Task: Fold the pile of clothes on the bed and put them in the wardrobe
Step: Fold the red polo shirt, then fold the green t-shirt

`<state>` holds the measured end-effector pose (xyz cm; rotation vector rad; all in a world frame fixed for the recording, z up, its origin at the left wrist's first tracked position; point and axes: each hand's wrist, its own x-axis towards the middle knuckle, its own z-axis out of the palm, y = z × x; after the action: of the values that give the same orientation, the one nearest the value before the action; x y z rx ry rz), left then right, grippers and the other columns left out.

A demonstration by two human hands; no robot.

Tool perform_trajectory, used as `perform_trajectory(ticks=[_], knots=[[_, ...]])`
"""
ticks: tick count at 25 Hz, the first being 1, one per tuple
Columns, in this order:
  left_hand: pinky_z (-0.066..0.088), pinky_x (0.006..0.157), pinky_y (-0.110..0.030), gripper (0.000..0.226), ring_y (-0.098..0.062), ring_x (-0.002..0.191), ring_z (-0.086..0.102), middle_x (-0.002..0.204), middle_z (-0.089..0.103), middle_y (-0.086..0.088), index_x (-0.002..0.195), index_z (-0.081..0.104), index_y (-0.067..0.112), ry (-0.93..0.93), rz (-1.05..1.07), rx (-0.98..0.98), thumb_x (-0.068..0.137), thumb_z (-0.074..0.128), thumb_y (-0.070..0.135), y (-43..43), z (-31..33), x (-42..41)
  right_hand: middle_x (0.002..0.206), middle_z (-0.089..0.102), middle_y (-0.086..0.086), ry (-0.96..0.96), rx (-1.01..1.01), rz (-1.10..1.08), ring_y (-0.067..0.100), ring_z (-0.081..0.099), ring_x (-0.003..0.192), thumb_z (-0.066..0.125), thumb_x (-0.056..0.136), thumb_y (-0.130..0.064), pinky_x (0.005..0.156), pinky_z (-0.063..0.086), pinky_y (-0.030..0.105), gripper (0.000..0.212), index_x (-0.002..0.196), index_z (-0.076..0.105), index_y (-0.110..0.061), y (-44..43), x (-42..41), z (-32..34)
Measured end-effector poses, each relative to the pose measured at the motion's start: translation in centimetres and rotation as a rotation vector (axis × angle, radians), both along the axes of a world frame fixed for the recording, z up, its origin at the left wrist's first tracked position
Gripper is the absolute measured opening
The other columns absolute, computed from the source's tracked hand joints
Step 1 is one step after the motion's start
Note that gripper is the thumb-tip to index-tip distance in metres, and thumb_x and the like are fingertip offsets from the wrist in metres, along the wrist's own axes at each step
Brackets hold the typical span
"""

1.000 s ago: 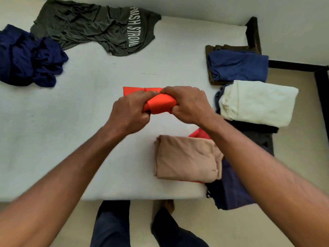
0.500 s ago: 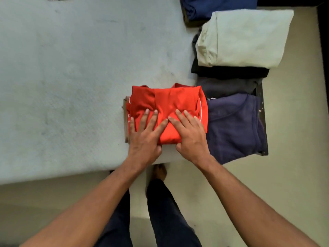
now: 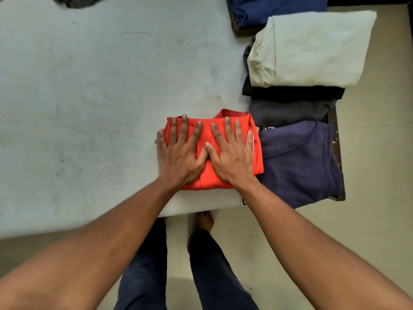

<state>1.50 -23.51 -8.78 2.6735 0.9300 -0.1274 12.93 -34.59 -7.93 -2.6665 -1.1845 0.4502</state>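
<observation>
Palms of your left hand (image 3: 178,158) and right hand (image 3: 232,158) press flat, gripping nothing, on the folded orange garment (image 3: 206,179) lying crosswise under both.

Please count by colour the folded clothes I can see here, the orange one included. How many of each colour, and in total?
Orange garment: 1
Blue garment: 1
Purplish navy garment: 1
Pale green garment: 1
Black garment: 1
Dark grey garment: 1
Total: 6
Thin edges beneath the stacks are too hidden to count.
</observation>
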Motion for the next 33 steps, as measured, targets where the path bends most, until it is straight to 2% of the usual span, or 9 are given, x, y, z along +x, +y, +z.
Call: perform_trajectory(ticks=[4, 7, 11, 14, 16, 19, 24, 29, 33], knots=[[0.001, 0.123, -0.058, 0.073, -0.027, 0.156, -0.003, 0.169, 0.004, -0.005, 0.159, 0.017, 0.036, 0.055, 0.012, -0.081, 0.093, 0.026, 0.065, 0.2, -0.8, 0.2, 0.168, 0.025, 0.002, 0.03, -0.049, -0.002, 0.024, 0.014, 0.157, 0.032, 0.098, -0.06, 0.125, 0.006, 0.055, 0.065, 0.157, 0.036, -0.036, -0.4, 0.5, -1.2], [0.017, 0.121, -0.056, 0.067, -0.027, 0.15, 0.025, 0.16, 0.034, -0.008, 0.146, 0.05, 0.028, -0.153, 0.054, -0.324, 0.087, 0.04, 0.058, 2.6, 1.0, -0.5, 0.164, 0.035, 0.003, 0.113, -0.105, -0.076, 0.025, 0.024, 0.154, 0.047, 0.097, -0.054, 0.124, 0.011, 0.056, 0.058, 0.15, 0.049, -0.032, 1.0, 0.7, 1.2], [0.034, 0.104, -0.023, 0.041, -0.027, 0.118, 0.059, 0.122, 0.067, -0.007, 0.115, 0.072, 0.015, -0.426, 0.196, -0.389, 0.085, 0.055, 0.037, 10.5, 2.5, -5.0, 0.124, 0.069, 0.003, 0.104, 0.21, -0.171, 0.027, 0.064, 0.114, 0.06, 0.087, -0.037, 0.1, 0.047, 0.047, 0.033, 0.111, 0.075, -0.021, 6.7, -0.6, 5.4], [0.036, 0.104, -0.03, 0.051, -0.028, 0.12, 0.059, 0.123, 0.068, -0.007, 0.116, 0.071, 0.015, -0.363, 0.339, -0.349, 0.08, 0.051, 0.047, 19.9, 1.3, -10.3, 0.1, 0.074, -0.005, 0.386, 0.212, -0.14, 0.014, 0.069, 0.088, 0.066, 0.091, -0.025, 0.087, 0.053, 0.036, 0.015, 0.103, 0.076, -0.022, 15.0, -2.4, 6.3], [0.033, 0.112, -0.04, 0.063, -0.029, 0.136, 0.046, 0.141, 0.057, -0.008, 0.13, 0.063, 0.019, -0.229, 0.447, -0.31, 0.079, 0.055, 0.055, 27.6, 0.5, -14.4, 0.094, 0.073, -0.01, 0.515, 0.136, -0.137, 0.009, 0.067, 0.082, 0.066, 0.093, -0.023, 0.084, 0.054, 0.033, 0.013, 0.101, 0.077, -0.024, 22.4, -4.7, 4.9], [0.02, 0.118, -0.054, 0.091, -0.026, 0.155, 0.006, 0.168, 0.014, -0.003, 0.156, 0.03, 0.031, 0.1, 0.448, -0.24, 0.08, 0.073, 0.058, 38.7, -0.3, -19.5, 0.104, 0.073, -0.002, 0.488, 0.153, -0.039, 0.015, 0.067, 0.092, 0.068, 0.092, -0.019, 0.09, 0.051, 0.033, 0.018, 0.108, 0.076, -0.02, 34.6, -7.6, 1.1], [0.0, 0.114, -0.073, 0.151, -0.03, 0.149, -0.031, 0.158, -0.04, 0.002, 0.153, -0.025, 0.039, 0.459, 0.392, -0.344, 0.051, 0.079, 0.08, 51.5, -2.1, -22.6, 0.136, 0.061, 0.015, 0.291, 0.352, 0.073, 0.034, 0.056, 0.128, 0.067, 0.079, -0.018, 0.11, 0.036, 0.035, 0.053, 0.131, 0.064, -0.007, 54.1, -9.3, -2.9], [-0.004, 0.106, -0.082, 0.162, -0.033, 0.141, -0.043, 0.144, -0.057, 0.001, 0.137, -0.047, 0.041, 0.473, 0.352, -0.442, 0.045, 0.078, 0.084, 52.7, -4.6, -22.4, 0.167, 0.026, 0.005, 0.056, 0.09, 0.099, 0.031, 0.029, 0.149, 0.064, 0.086, -0.017, 0.12, 0.032, 0.047, 0.079, 0.158, 0.034, -0.026, 66.6, -7.0, -2.8], [-0.007, 0.103, -0.083, 0.163, -0.034, 0.139, -0.046, 0.141, -0.061, 0.0, 0.132, -0.052, 0.041, 0.448, 0.362, -0.484, 0.044, 0.08, 0.082, 53.0, -5.4, -22.7, 0.156, 0.038, 0.006, -0.079, -0.122, 0.178, 0.037, 0.04, 0.135, 0.056, 0.091, -0.01, 0.106, 0.044, 0.055, 0.08, 0.161, 0.022, -0.028, 68.6, -6.7, -4.2]])
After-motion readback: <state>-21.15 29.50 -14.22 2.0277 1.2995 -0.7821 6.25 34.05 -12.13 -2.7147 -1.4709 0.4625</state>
